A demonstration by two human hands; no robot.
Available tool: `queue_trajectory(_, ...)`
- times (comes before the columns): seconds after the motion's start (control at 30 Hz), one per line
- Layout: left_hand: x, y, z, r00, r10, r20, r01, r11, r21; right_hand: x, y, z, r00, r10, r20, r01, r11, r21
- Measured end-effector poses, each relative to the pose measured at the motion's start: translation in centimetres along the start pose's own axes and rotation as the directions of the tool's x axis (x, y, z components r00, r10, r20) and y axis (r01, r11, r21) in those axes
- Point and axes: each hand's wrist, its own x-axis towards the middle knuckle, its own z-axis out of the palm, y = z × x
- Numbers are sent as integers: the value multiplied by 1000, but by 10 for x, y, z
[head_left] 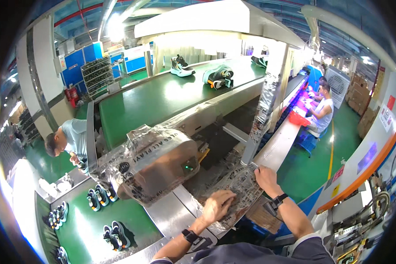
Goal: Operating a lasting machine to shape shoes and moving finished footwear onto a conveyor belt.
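Note:
My left hand [218, 206] rests on a crumpled sheet of clear printed plastic film [246, 187], its fingers bent together against it. At the film's right edge, beside the foot of a slanting metal post [252, 147], my right hand [267, 180] is closed on the sheet. The film lies over a ledge in front of me. What is under it is hard to make out. Left of the film, a rounded machine housing [156, 165] is wrapped in similar plastic, and a small green light shows on its end.
A green conveyor belt [141, 114] runs across ahead, carrying several sneakers [218, 77]. More shoes [115, 235] stand on a lower green belt [86, 224] at left. A person [68, 138] bends there. Seated people [323, 108] work at right. Machinery [361, 229] borders the near right.

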Motion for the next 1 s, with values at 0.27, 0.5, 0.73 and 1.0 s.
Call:
queue_trajectory(0.27, -14, 6, -14, 987, -123, -102, 85, 943, -321, 100, -207, -140, 925, -333, -183, 379, 826, 417)
queue_trajectory(0.5, -15, -5, -16, 1000, 20, 17, -16, 978, -209, 302, -242, -91, 919, -287, -269, 340, 924, 175)
queue_trajectory(0.73, -13, -12, -27, 999, -28, 28, 37, 921, -387, 413, -201, -60, 952, -297, -77, 299, 954, 23)
queue_trajectory(1.0, -13, -19, -29, 986, -15, 166, 85, 901, -426, 438, -193, -49, 940, -284, 191, 268, 958, 102)
